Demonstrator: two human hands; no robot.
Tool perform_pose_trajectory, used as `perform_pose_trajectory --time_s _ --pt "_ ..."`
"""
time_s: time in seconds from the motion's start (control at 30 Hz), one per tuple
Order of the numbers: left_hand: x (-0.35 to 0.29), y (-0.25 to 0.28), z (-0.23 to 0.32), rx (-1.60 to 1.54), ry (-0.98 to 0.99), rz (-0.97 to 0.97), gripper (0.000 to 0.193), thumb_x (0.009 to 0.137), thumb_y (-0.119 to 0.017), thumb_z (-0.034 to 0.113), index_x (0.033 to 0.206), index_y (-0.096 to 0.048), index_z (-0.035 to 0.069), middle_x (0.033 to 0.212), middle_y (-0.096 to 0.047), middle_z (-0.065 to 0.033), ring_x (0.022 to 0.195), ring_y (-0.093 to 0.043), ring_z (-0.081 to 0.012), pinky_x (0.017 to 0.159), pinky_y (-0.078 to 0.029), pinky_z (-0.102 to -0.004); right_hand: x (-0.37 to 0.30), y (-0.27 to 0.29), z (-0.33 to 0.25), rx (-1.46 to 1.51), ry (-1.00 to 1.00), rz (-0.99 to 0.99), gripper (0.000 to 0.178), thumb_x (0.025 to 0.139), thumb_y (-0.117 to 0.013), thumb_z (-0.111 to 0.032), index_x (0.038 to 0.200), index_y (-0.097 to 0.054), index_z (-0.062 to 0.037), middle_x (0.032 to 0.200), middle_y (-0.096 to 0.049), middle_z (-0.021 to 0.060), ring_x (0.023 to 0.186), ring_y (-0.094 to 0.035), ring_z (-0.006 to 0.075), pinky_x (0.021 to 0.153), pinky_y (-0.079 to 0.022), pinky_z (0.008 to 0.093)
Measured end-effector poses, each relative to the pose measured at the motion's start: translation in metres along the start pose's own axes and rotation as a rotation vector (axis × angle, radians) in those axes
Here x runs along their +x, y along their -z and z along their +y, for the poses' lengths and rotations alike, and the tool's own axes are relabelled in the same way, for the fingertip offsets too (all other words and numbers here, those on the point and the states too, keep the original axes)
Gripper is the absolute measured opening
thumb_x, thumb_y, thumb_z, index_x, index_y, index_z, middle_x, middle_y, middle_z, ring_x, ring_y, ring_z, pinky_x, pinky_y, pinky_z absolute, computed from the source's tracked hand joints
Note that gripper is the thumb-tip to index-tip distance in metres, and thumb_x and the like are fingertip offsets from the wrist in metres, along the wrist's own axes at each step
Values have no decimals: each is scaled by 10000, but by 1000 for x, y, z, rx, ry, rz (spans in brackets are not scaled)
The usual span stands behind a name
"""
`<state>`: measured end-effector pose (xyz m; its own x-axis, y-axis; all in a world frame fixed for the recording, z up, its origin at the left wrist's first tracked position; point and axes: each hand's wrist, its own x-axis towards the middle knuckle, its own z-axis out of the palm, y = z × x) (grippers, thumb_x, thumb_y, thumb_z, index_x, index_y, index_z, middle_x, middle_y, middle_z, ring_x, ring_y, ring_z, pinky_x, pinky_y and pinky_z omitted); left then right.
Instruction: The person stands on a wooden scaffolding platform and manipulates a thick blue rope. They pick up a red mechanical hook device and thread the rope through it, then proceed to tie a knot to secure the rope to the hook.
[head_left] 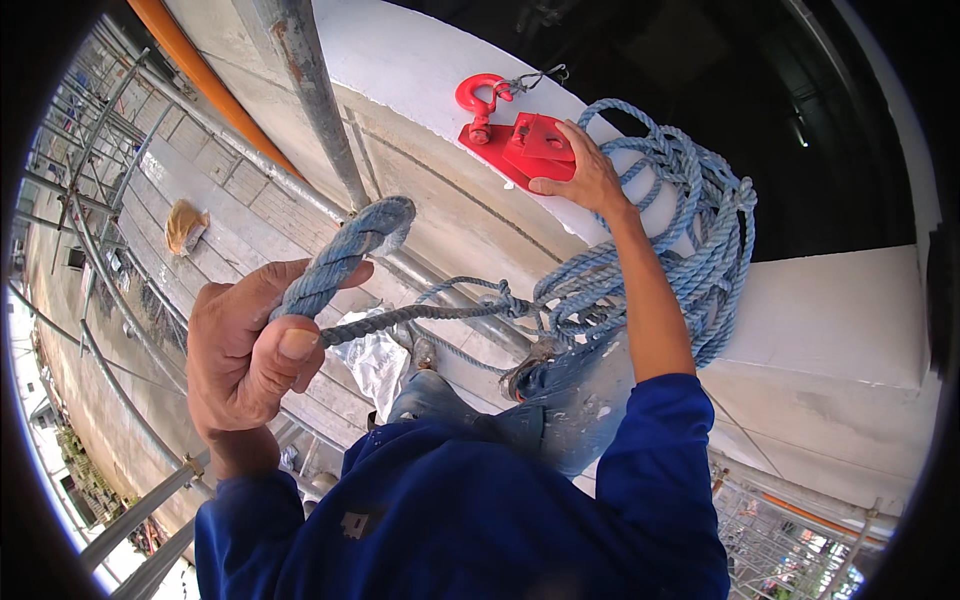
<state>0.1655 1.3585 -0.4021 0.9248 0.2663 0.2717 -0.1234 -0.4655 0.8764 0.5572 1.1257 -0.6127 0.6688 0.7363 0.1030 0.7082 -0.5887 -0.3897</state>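
My left hand (262,345), raised on the left, pinches the spliced eye of a thick blue rope (345,250) between thumb and fingers. From there the rope runs right to a large tangled coil (690,230) lying on the white ledge. My right hand (588,178) grips the end of a red pulley block (520,150), thumb on the near side and fingers on the far side. The block rests on the ledge, its red hook (480,98) pointing away from my hand. A thin dark wire (535,78) is attached near the hook.
A grey scaffold pole (315,95) rises between the ledge (400,50) and the plank walkway (235,220). A dark opening lies beyond the ledge. On the planks are a brown bag (185,228) and a clear plastic sheet (375,365) by my feet. Scaffold rails line the left.
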Motion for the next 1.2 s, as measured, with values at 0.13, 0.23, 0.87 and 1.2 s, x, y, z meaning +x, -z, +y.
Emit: perform_pose_trajectory --time_s 0.13,0.23,0.87,1.2 --pt "5 -10 32 -176 -37 81 662 1010 -561 491 1090 -650 -160 443 -498 12 346 -417 -36 383 -311 -193 4 -3 0 10 18 8 1328 551 -822 -793 1561 -336 -82 1610 -345 185 1491 -344 339 1201 -323 507" --pt "5 -13 32 -385 -155 19 611 1029 -548 444 1104 -619 -157 457 -532 -6 331 -436 -55 348 -336 -199 3 -1 4 22 34 11 1290 587 -803 -795 1553 -350 -69 1612 -338 193 1497 -331 345 1203 -315 515" --pt "-11 78 -13 -1082 -690 -618 133 955 -668 89 882 -677 -22 635 -651 -117 458 -617 -189 404 -510 -293 -125 -235 -149 694 61 -624 451 980 -656 -311 1398 -576 -163 1492 -510 190 1404 -470 334 1131 -391 435" --pt "-73 86 -25 -656 -366 153 500 1040 -524 368 1328 -432 -31 573 -519 -21 376 -443 -102 366 -419 -239 -109 -123 -213 936 14 -400 521 1064 -436 -547 1111 -496 -31 634 -540 25 527 -543 139 505 -449 320"
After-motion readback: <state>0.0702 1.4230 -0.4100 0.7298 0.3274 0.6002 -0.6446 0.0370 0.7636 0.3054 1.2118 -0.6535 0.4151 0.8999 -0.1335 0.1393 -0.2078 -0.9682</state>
